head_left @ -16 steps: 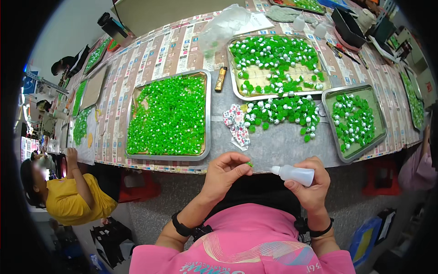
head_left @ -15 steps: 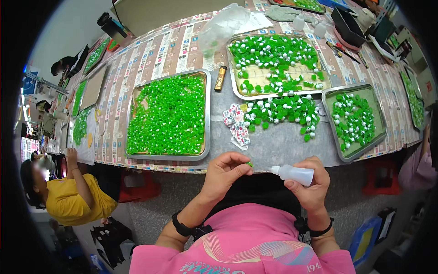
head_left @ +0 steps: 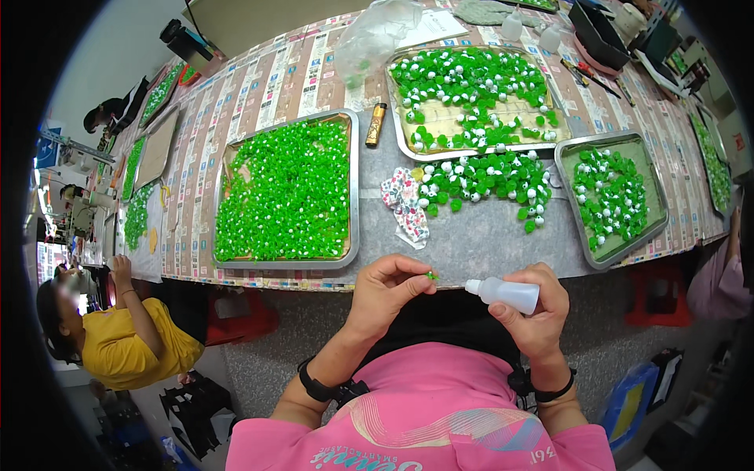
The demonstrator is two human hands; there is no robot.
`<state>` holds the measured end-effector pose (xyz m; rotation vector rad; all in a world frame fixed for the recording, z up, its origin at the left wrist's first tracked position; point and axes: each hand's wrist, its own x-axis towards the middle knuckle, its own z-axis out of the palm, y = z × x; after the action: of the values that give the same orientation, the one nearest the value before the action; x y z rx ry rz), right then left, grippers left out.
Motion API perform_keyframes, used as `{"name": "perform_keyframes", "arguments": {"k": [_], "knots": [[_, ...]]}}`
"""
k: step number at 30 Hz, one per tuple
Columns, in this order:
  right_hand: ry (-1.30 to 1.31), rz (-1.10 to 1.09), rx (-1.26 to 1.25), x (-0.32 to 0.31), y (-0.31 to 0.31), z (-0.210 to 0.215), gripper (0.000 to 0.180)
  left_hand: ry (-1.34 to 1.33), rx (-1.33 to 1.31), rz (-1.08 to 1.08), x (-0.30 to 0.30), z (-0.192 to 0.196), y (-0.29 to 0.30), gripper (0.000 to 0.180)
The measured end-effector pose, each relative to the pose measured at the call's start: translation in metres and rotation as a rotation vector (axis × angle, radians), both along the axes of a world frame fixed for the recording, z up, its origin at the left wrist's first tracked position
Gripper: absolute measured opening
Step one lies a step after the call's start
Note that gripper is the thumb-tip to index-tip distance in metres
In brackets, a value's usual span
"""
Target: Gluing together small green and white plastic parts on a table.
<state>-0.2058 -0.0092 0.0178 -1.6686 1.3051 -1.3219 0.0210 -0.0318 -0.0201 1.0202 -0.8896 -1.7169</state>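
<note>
Squeeze bottle (head_left: 510,295): translucent plastic, smooth, soft sheen. Small green piece (head_left: 433,276): looks like plastic; finish too small to judge. Left tray (head_left: 353,188): smooth metal rim, dull shine. Right tray (head_left: 660,222): metal rim, similar sheen. Grey sheet (head_left: 487,253): matt, paper or cloth, cannot tell which. Floral scrap (head_left: 405,206): soft cloth, rumpled. Clear bag (head_left: 375,38): thin plastic film, crinkled, glossy. Pink shirt (head_left: 440,373): matt cloth, glossier print.

Lighting over the full green tray (head_left: 354,180): even, moderately bright. Far left of the tray, a window-like patch (head_left: 51,263) is overexposed. Floor (head_left: 275,377) below the tray: dimmer. Right of it, the translucent bottle (head_left: 510,295) reads clearly. Table edge (head_left: 267,291) beneath the tray bows; black fisheye vignetting surrounds.
</note>
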Motion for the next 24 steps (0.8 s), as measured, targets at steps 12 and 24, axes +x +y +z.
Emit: {"name": "perform_keyframes", "arguments": {"k": [12, 24], "knots": [[0.025, 0.019, -0.008, -0.0003, -0.0008, -0.0013, 0.032, 0.011, -0.01, -0.005, 0.0007, -0.0008, 0.0, 0.012], [-0.05, -0.023, -0.027, 0.0029, 0.0013, -0.0019, 0.034, -0.015, 0.06, -0.037, -0.0011, 0.0051, -0.0012, 0.014]]}}
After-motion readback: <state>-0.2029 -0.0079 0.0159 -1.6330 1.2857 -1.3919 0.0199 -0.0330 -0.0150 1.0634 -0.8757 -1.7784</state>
